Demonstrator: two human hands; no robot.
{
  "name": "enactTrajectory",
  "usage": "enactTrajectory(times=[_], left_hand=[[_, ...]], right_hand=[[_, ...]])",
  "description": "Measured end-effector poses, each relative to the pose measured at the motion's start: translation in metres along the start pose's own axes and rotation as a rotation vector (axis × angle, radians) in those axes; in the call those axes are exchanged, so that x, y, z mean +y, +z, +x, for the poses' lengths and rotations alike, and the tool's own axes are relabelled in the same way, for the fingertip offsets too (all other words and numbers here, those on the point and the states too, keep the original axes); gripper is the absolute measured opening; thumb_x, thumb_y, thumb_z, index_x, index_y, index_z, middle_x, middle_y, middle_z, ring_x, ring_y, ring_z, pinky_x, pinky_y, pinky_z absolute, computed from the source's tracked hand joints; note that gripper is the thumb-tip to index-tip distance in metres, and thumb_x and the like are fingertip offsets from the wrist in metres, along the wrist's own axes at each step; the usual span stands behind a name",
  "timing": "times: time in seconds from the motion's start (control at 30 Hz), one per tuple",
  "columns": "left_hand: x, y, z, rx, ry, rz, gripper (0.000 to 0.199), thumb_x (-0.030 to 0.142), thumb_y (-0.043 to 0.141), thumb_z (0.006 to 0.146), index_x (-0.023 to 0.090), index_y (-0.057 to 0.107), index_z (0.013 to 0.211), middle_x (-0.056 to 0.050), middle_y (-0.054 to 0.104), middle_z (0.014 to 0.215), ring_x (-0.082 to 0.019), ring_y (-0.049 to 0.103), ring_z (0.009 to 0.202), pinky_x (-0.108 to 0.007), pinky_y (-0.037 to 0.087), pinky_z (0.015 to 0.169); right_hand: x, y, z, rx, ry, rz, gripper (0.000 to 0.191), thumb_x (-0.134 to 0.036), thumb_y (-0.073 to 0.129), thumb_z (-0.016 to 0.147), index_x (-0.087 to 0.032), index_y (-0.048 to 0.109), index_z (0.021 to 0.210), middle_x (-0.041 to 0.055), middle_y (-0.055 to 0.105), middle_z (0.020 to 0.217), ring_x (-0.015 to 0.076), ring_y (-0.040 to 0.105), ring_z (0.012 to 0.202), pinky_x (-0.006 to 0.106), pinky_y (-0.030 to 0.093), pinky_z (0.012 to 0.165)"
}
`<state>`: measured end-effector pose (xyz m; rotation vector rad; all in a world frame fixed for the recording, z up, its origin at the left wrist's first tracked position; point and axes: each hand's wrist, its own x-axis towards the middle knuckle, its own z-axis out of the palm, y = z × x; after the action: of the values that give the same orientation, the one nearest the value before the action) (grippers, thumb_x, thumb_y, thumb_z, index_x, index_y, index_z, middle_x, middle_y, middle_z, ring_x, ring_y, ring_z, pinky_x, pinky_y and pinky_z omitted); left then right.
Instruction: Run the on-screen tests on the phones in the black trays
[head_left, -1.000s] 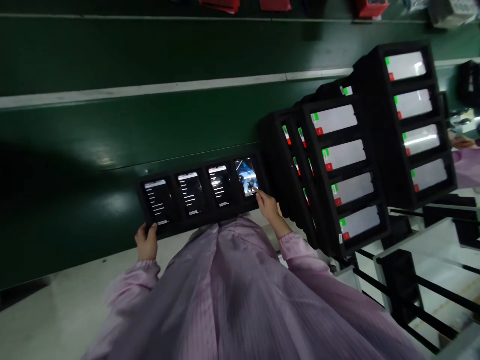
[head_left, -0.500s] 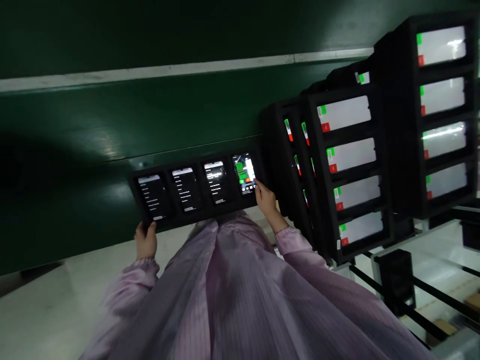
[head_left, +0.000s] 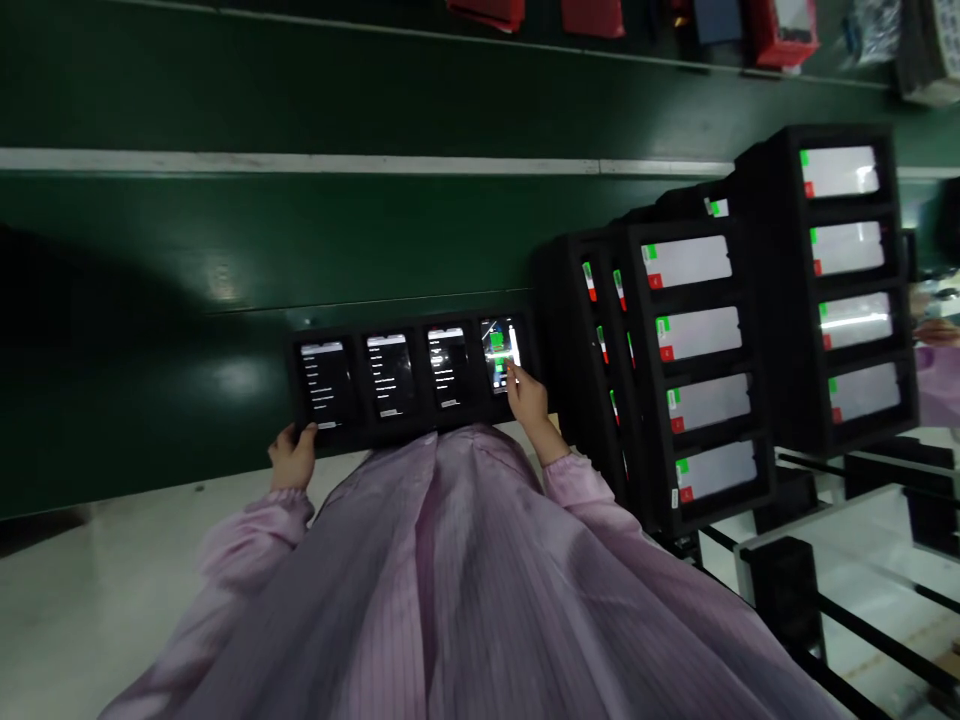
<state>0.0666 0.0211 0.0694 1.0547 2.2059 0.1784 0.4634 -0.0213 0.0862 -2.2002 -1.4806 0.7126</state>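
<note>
Here's the black tray (head_left: 356, 385), lying at the near edge of the green desk (head_left: 337, 250), right in front of the pink-striped garment, and it spans the space between the two hands! Four phones sit in it, one per slot, in a row from left to right. Over on the left, the left hand (head_left: 292, 458) has the tray's near left corner in its grasp, thumb up by the leftmost phone (head_left: 325, 380). And on the right, the right hand (head_left: 529, 400) grips nothing: it's pointing, index finger out, fingertip at the near right part of the screen of the rightmost phone (head_left: 500, 350). That screen is bright, with green blocks and a white strip! The second phone (head_left: 388, 375) and third phone (head_left: 448, 365) lie between the hands, showing white lines of text on black, just like the leftmost one.

Just right of the tray, a big group of stacked trays (head_left: 660, 350) stands on edge, pale panels with green and red labels facing out. Farther right, another person's pink sleeve (head_left: 937, 385) comes into view. And at the far side, beyond the pale strip (head_left: 300, 163), red items (head_left: 592, 15) line up!
</note>
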Motion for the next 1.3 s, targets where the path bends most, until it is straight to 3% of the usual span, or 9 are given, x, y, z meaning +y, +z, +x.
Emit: enactTrajectory(times=[0.2, 0.37, 0.5, 0.67, 0.93, 1.07, 1.2, 1.3], left_hand=[[0.001, 0.003, 0.002, 0.001, -0.060, -0.079, 0.068, 0.045, 0.047, 0.087, 0.006, 0.043, 0.143, -0.024, 0.056, 0.137, -0.033, 0.051, 0.135, -0.050, 0.038, 0.116], [0.009, -0.002, 0.002, -0.043, -0.062, -0.039, 0.064, 0.048, 0.050, 0.086, 0.007, 0.055, 0.135, -0.026, 0.058, 0.135, -0.039, 0.048, 0.138, -0.057, 0.036, 0.115], [0.016, -0.003, 0.003, -0.064, -0.062, 0.005, 0.066, 0.048, 0.050, 0.086, 0.007, 0.052, 0.138, -0.027, 0.058, 0.134, -0.041, 0.048, 0.137, -0.060, 0.034, 0.115], [0.018, -0.002, 0.003, -0.074, -0.073, 0.033, 0.070, 0.052, 0.050, 0.085, 0.009, 0.051, 0.141, -0.025, 0.057, 0.134, -0.040, 0.048, 0.137, -0.058, 0.032, 0.117], [0.021, -0.004, 0.002, -0.074, -0.090, 0.029, 0.067, 0.051, 0.049, 0.086, 0.009, 0.053, 0.139, -0.024, 0.058, 0.134, -0.039, 0.050, 0.135, -0.058, 0.031, 0.117], [0.026, -0.004, 0.000, -0.077, -0.102, 0.014, 0.066, 0.048, 0.050, 0.087, 0.007, 0.053, 0.138, -0.026, 0.058, 0.136, -0.040, 0.050, 0.136, -0.058, 0.035, 0.116], [0.030, -0.005, 0.002, -0.056, -0.109, -0.015, 0.067, 0.049, 0.049, 0.088, 0.004, 0.053, 0.138, -0.027, 0.058, 0.137, -0.039, 0.048, 0.137, -0.057, 0.034, 0.117], [0.034, -0.007, 0.008, -0.027, -0.104, -0.051, 0.063, 0.047, 0.050, 0.088, 0.004, 0.057, 0.133, -0.026, 0.059, 0.135, -0.038, 0.050, 0.136, -0.055, 0.035, 0.117]], right_hand=[[0.001, -0.004, -0.012, 0.034, 0.050, 0.055, 0.035, -0.027, 0.047, 0.098, -0.026, 0.074, 0.121, 0.0054, 0.079, 0.114, 0.0213, 0.076, 0.092, 0.031, 0.059, 0.083], [0.002, -0.005, -0.023, 0.011, 0.056, 0.105, 0.035, -0.029, 0.046, 0.099, -0.024, 0.072, 0.122, 0.0059, 0.077, 0.119, 0.0215, 0.075, 0.101, 0.033, 0.059, 0.089], [0.002, -0.004, -0.023, -0.009, 0.057, 0.118, 0.036, -0.030, 0.045, 0.101, -0.026, 0.070, 0.126, 0.0046, 0.075, 0.124, 0.0208, 0.074, 0.107, 0.033, 0.059, 0.093], [-0.001, -0.003, -0.007, -0.013, 0.013, 0.110, 0.039, -0.029, 0.044, 0.103, -0.027, 0.065, 0.135, 0.0039, 0.071, 0.133, 0.0207, 0.070, 0.117, 0.033, 0.056, 0.099], [-0.009, 0.003, 0.032, -0.048, 0.008, 0.049, 0.039, -0.030, 0.045, 0.104, -0.028, 0.061, 0.140, 0.0043, 0.071, 0.132, 0.0241, 0.072, 0.113, 0.033, 0.058, 0.093], [-0.023, 0.010, 0.037, -0.078, -0.025, 0.027, 0.039, -0.032, 0.045, 0.105, -0.029, 0.060, 0.141, 0.0036, 0.073, 0.128, 0.0234, 0.074, 0.108, 0.033, 0.059, 0.091], [-0.050, 0.025, 0.037, -0.192, -0.147, 0.018, 0.039, -0.034, 0.046, 0.105, -0.030, 0.059, 0.142, 0.0009, 0.070, 0.134, 0.0222, 0.073, 0.110, 0.033, 0.059, 0.093], [-0.067, 0.033, 0.038, -0.265, -0.151, -0.019, 0.037, -0.033, 0.048, 0.104, -0.029, 0.062, 0.139, 0.0001, 0.068, 0.136, 0.0218, 0.072, 0.113, 0.033, 0.060, 0.093]])
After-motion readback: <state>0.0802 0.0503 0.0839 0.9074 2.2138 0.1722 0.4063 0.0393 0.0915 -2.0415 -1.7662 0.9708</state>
